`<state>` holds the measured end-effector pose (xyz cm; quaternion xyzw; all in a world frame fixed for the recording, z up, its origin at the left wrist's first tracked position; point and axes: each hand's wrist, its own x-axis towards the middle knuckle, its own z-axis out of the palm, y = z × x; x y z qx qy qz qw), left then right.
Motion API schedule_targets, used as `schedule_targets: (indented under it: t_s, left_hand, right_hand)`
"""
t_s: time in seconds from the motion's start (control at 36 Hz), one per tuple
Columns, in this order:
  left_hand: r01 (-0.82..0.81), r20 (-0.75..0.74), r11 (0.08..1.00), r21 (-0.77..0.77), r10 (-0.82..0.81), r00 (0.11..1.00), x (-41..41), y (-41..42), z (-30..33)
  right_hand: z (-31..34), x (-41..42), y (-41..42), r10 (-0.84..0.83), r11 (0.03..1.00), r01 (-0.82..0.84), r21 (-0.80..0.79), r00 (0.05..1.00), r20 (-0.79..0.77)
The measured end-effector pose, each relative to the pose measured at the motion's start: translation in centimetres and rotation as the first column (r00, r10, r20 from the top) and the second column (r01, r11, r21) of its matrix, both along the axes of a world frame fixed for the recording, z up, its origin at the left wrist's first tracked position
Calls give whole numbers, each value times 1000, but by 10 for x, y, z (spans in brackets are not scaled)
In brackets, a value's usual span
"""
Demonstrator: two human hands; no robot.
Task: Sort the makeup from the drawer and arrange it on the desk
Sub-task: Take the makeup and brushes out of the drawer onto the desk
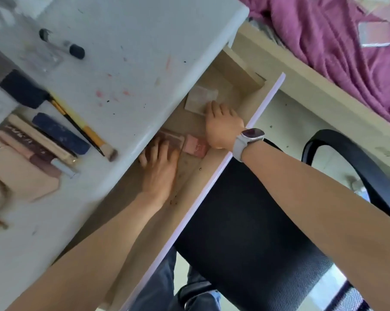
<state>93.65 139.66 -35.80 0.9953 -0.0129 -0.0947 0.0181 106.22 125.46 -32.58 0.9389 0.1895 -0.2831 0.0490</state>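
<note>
With the drawer (pixel 212 176) pulled out under the white tabletop (pixel 126 41), both hands are inside it. Left hand (pixel 160 167): grip spread, fingers laid flat on a brownish-pink palette (pixel 171 140) at the drawer's back edge, partly under the tabletop lip. Right hand (pixel 223 126), watch (pixel 249 138) on wrist: fingertips touch a pale translucent compact (pixel 200 99) further along the drawer; frame is blurred, so can't tell if that grip is pinching it or just resting on it. Small pink compact (pixel 195 147) lies between the two hands, just beside the palette. Already on the tabletop: a row of long makeup items (pixel 39 144), a dark blue case (pixel 59 133), a yellow-handled brush (pixel 86 133), a black-capped tube (pixel 64 44). Black chair (pixel 245 232) below the drawer, purple blanket (pixel 335 41) on the bed at upper right.
</note>
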Motion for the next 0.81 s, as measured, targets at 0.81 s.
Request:
schedule_targets:
  t_s: [0.81]
  left_hand:
    - [173, -250, 985, -1, -168, 954, 10, 3, 1]
  right_hand:
    - [-2, 3, 12, -161, 986, 164, -5, 971, 176]
